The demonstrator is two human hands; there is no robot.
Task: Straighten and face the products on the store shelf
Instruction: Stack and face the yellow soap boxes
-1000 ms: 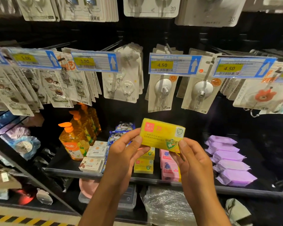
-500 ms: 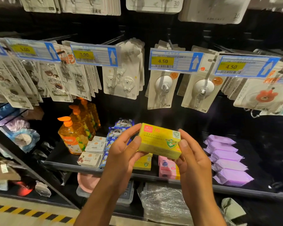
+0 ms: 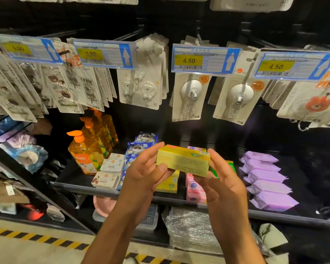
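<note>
1. Nearest the camera, a yellow-and-black hazard stripe [image 3: 36,238] crossed the floor, and two bare forearms rose from the lower edge.
2. The left hand [image 3: 147,174] gripped the left end of the yellow box [image 3: 183,161], with the thumb on its lower front edge and the fingers curled behind.
3. The right hand [image 3: 223,185] grasped the right end, with the fingers raised against that end and the thumb beneath the box.
4. The yellow box was held in the air between both hands, above the front of the black shelf [image 3: 80,185]. Its side of fine print faced the camera.
5. On the shelf behind the hands lay stacked yellow boxes [image 3: 169,184], with pink packs [image 3: 194,189] just beside them.
6. To the left stood white soap boxes [image 3: 107,180], blue packs [image 3: 137,149] and orange pump bottles [image 3: 86,155]. To the right lay a row of purple packs [image 3: 269,180], well apart from the held box.
7. Farthest back and above, carded hooks [image 3: 191,96] hung on pegs behind price tags [image 3: 204,60], two of them marked 4.50.
</note>
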